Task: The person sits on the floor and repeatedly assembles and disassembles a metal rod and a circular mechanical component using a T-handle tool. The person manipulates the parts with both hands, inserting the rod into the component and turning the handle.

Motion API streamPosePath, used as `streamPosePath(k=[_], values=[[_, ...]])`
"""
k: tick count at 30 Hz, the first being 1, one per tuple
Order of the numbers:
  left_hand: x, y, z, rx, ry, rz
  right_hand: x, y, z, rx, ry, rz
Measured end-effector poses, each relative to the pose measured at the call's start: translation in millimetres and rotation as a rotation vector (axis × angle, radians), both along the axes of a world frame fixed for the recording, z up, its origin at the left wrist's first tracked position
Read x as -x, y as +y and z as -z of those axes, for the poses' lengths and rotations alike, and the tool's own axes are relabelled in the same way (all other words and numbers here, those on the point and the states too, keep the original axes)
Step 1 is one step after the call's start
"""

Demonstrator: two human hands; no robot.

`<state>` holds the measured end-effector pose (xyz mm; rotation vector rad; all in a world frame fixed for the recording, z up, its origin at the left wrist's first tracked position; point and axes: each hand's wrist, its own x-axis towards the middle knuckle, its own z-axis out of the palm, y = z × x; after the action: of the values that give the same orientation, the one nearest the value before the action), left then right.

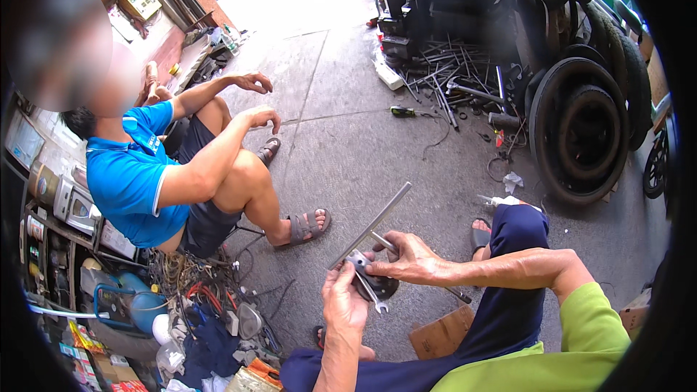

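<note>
above the floor [348, 152], the left hand [345, 305] clasps a dark part [386, 287], the right hand [415, 261] a metal bar [381, 240].

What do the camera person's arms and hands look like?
The left hand and right hand are bare: no gloves or watches show. The right arm has a short lime-green sleeve, bare below it. Any left sleeve is out of view.

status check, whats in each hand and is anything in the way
Left grip on black part. Right grip on rod. Wrench across part. Carton on ground, not seen blocking either grip.
</note>
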<state>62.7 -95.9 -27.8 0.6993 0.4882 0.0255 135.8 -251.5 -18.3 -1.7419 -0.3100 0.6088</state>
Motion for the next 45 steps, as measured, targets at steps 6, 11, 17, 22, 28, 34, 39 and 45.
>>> streamPosePath(k=[6, 11, 17, 22, 28, 34, 39, 45], values=[[5, 5, 4, -0.05, 0.011, -0.076, 3, 5, 2, 0.072, 0.085, -0.086], [2, 3, -1, -0.028, 0.005, -0.094, 1, 3, -6, -0.042, 0.194, -0.111], [3, 8, -3, 0.026, 0.022, -0.104, -5, 7, 15, -0.032, 0.243, -0.151], [4, 11, -16, 0.047, -0.003, -0.099, -8, 4, 0, -0.141, 0.36, -0.172], [4, 15, -23, 0.116, -0.016, -0.085, -9, 4, -7, -0.279, 0.293, -0.161], [1, 15, -25, 0.126, 0.017, -0.07, -9, 1, 1, -0.348, 0.26, -0.15], [0, 21, -16, 0.083, -0.063, 0.016, -12, -1, -8, -0.327, 0.266, -0.129], [-1, 19, -21, 0.108, -0.089, 0.017, -17, -8, -21, -0.249, 0.109, -0.219]])
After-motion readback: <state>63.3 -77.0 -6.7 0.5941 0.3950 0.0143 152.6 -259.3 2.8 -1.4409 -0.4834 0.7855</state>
